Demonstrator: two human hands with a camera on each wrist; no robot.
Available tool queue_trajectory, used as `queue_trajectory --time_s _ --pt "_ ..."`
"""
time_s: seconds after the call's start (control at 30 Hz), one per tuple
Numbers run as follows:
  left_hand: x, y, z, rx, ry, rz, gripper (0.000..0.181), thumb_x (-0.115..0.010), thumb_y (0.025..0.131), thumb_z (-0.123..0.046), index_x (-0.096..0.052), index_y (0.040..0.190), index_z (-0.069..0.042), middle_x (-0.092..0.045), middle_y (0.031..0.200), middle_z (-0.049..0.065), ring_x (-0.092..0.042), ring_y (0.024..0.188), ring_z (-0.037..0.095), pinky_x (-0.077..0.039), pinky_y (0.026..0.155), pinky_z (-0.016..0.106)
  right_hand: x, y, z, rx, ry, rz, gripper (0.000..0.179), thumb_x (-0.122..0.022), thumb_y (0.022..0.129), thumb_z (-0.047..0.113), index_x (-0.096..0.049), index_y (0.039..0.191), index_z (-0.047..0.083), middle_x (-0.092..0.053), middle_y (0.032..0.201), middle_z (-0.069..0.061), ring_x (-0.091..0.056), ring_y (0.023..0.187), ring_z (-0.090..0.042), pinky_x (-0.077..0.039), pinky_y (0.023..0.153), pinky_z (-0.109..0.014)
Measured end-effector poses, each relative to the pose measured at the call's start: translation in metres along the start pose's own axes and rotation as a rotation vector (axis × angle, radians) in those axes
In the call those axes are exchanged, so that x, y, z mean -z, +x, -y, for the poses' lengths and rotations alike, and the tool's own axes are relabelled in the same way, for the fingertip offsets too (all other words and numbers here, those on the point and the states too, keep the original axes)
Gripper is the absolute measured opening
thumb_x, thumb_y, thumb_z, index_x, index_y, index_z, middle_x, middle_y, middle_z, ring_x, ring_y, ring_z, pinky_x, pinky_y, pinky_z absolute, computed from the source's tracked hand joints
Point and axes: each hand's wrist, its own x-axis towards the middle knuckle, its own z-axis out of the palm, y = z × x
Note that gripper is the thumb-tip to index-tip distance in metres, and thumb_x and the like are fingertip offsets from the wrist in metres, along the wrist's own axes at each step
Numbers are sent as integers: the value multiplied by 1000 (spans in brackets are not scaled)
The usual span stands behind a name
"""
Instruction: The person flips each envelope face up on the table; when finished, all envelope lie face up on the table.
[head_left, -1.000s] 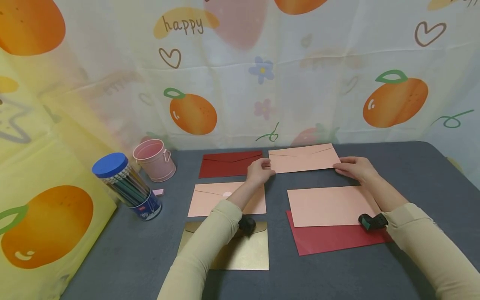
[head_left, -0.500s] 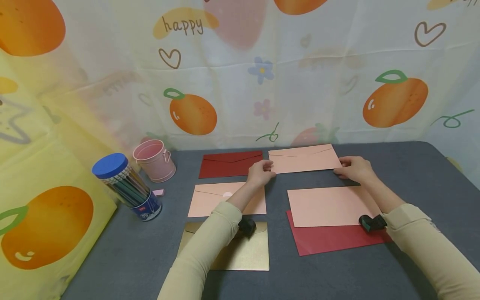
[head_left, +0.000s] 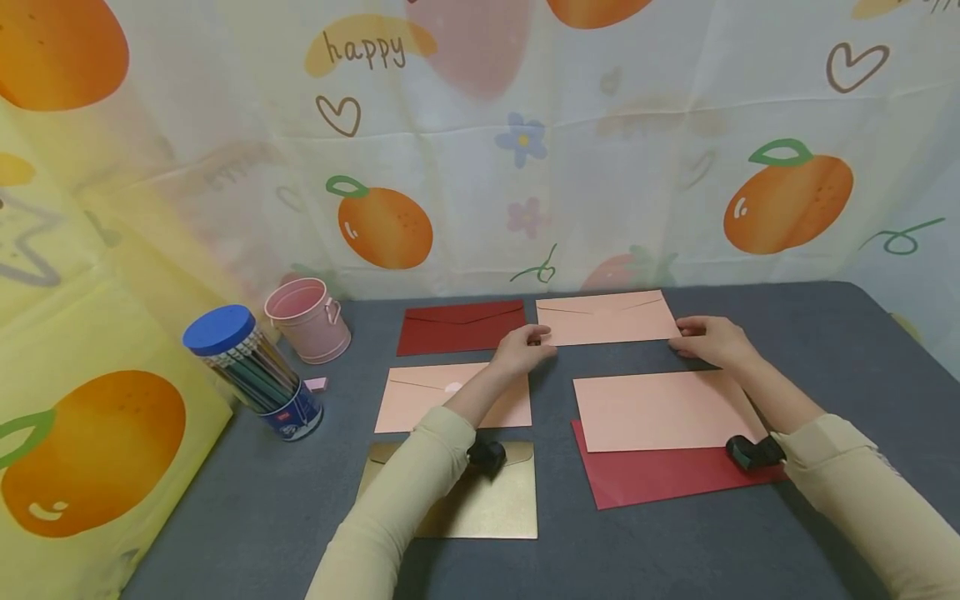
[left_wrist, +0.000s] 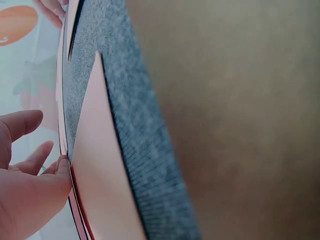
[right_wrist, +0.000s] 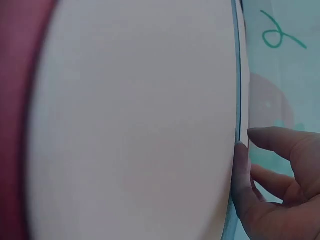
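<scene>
A pink envelope (head_left: 607, 318) lies at the back of the table, its flap side up. My left hand (head_left: 521, 350) is at its lower left corner, the fingers parted. In the left wrist view the left hand (left_wrist: 32, 185) shows a gap between its fingertips. My right hand (head_left: 716, 340) stays close beside the right corner, thumb and forefinger slightly apart. The right wrist view shows that right hand (right_wrist: 280, 185) near the envelope's edge; contact there is hard to tell. Nearer lies another pink envelope (head_left: 660, 412), overlapping a red envelope (head_left: 675, 482).
On the left are a dark red envelope (head_left: 457, 329), a pink envelope (head_left: 408, 402) with a round pale seal, and a gold envelope (head_left: 498, 508). Farther left stand a pencil tub (head_left: 255, 371) with a blue lid, a pink bucket (head_left: 311, 325) and a small pink block (head_left: 317, 384).
The back pink envelope has sunk slightly to the table. My fingers have loosened at its corners, and both hands have drawn a little down in the head view.
</scene>
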Motion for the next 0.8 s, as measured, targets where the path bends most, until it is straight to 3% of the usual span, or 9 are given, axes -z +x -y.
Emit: queue_trajectory --time_s 0.17,0.33,0.47,0.63,0.8 --pt "2 -1 3 9 -126 -9 43 -66 92 -13 -58 134 -8 -57 135 12 -51 127 26 -43 103 40 1 -7 -1 22 -9 16 63 -61 96 28 -39 141 -10 -46 136 -32 -36 129 -49 -33 104 -59" --pt "0 -8 2 -20 -218 -19 41 -66 92 -9 -59 132 -8 -59 133 11 -54 124 24 -45 101 37 1 -18 -3 49 25 24 64 -59 97 29 -37 143 -9 -42 139 -33 -35 130 -49 -35 102 -59" --pt "-3 -21 -2 -62 -250 64 42 -67 92 -10 -58 133 -8 -58 135 11 -54 124 23 -44 102 37 -1 -30 -5 80 10 29 64 -59 98 31 -36 144 -7 -39 140 -34 -37 128 -48 -37 99 -61" --pt "-6 -41 -3 -142 -140 248 49 -67 93 -19 -53 139 -11 -53 140 7 -49 130 20 -42 104 36 -3 -47 -6 157 -54 32 63 -59 97 35 -40 144 -3 -37 142 -32 -39 126 -49 -38 96 -64" --pt "-11 -54 -3 -294 216 392 68 -68 91 -36 -41 148 -11 -43 149 2 -37 138 15 -33 110 31 -5 -66 -11 294 -123 42 64 -65 94 34 -45 141 -3 -41 139 -29 -42 123 -48 -41 91 -65"
